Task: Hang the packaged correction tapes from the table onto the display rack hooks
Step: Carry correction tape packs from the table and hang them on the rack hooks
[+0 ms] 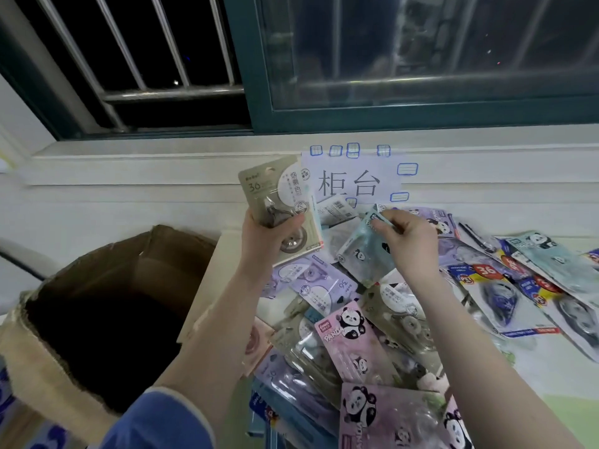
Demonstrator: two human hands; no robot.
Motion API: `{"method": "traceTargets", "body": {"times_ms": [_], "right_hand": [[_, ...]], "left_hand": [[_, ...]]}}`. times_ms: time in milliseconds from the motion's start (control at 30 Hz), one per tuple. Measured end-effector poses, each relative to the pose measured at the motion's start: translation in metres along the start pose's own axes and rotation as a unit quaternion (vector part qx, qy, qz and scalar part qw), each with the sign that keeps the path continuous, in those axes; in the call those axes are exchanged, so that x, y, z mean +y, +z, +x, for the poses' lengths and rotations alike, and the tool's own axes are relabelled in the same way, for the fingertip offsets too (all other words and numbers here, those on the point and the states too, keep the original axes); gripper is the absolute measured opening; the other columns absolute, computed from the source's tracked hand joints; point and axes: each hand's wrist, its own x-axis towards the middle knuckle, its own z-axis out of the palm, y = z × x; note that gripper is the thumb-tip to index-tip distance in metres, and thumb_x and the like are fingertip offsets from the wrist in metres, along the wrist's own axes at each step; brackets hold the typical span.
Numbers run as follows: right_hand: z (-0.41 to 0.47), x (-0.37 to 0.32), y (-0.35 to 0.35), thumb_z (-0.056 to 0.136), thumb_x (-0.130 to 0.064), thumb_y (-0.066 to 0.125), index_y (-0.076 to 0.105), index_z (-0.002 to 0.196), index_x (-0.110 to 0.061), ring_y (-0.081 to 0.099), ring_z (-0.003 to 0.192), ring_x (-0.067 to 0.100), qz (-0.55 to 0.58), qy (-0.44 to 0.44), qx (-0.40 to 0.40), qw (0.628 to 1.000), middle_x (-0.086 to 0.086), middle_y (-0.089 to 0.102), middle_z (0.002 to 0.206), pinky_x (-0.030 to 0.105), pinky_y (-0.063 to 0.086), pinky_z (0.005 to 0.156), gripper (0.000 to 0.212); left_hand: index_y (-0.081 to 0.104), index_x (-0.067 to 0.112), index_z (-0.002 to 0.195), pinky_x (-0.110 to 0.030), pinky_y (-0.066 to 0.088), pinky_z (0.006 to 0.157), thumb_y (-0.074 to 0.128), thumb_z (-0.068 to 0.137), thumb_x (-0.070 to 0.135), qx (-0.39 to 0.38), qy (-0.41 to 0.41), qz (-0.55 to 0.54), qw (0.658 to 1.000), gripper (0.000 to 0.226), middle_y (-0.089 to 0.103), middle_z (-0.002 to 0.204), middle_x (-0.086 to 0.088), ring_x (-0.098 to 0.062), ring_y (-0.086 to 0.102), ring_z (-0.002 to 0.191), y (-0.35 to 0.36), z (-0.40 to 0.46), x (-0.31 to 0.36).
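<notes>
A dark-framed sliding window (421,118) with metal bars on its left half fills the upper part of the view, above a white sill. Below left stands a large open brown cardboard box (97,306), its flaps raised and its inside dark; it sits just beside the white desk (551,393). A heap of packaged correction tapes (356,335) in lilac, pink, grey and pale blue panda-printed blister cards covers the desk, overlapping one another. The display rack is not in view. On the wall behind the heap a white paper sign (351,176) with two large black characters is fixed with blue-edged stickers. The left hand (269,234), coming from a blue sleeve (155,422), grips a small stack of packs, a beige-grey carded correction tape (275,189) at the front, held upright above the heap and covering the sign's left edge. The right hand (408,241) pinches the top corner of a pale blue panda-printed pack (366,254), tilted up from the pile.
</notes>
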Motion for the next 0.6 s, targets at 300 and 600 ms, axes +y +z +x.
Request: {"method": "traceTargets", "body": {"times_ms": [300,600], "right_hand": [[-0.022,0.012,-0.02,0.083,0.005,0.049,0.038,0.143,-0.021,0.052,0.119,0.032,-0.125,0.015,-0.149,0.981,0.012,0.052,0.136,0.033,0.042,0.083,0.066],[-0.024,0.017,-0.032,0.079,-0.001,0.06,0.065,0.104,-0.008,0.046,0.06,0.023,-0.058,0.062,-0.001,0.996,0.011,0.056,0.067,0.031,0.031,0.054,0.026]], "left_hand": [[0.068,0.024,0.091,-0.038,0.058,0.074,0.08,0.069,0.004,0.001,-0.033,-0.01,0.999,0.032,0.076,0.089,0.002,-0.023,0.072,0.086,0.039,-0.015,-0.004],[0.066,0.017,0.107,-0.035,0.059,0.077,0.079,0.066,0.009,-0.046,0.026,0.003,0.999,0.043,0.075,0.1,-0.003,-0.023,0.072,0.092,0.05,-0.018,0.021]]}}
